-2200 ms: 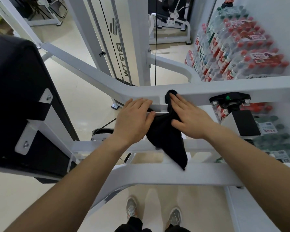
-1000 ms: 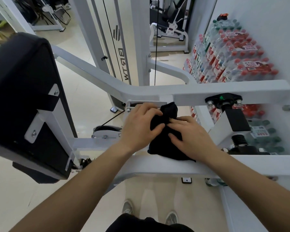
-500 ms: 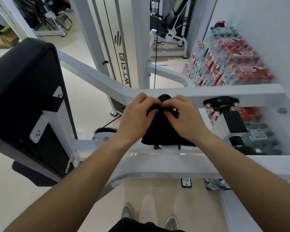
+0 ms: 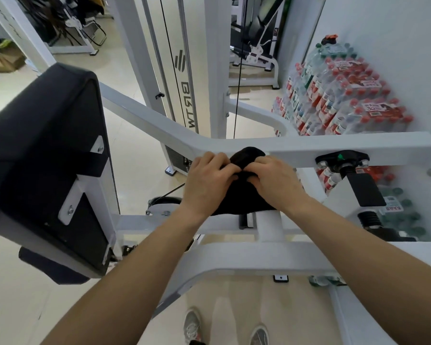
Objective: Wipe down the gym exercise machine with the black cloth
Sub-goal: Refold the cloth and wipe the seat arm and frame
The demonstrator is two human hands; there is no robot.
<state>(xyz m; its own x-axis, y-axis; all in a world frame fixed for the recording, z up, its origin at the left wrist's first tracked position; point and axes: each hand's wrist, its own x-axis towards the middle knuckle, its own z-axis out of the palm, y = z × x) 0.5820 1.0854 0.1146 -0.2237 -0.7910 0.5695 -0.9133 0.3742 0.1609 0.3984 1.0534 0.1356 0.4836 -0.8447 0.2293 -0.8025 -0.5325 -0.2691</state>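
Cloth (image 4: 243, 197): we see it bunched between our hands, long axis running away from us, far end up against the frame (image 4: 346, 146) crossbar.
Left hand (image 4: 208, 183): palm down, fingers curled, pinching the cloth's top fold.
Right hand (image 4: 278, 181): mirrored, fingers curled into the same fold, knuckles near the left's.

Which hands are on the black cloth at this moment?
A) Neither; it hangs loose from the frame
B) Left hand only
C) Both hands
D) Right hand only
C: the left hand and the right hand both have their fingers curled into the black cloth, which is bunched against the white frame bar.
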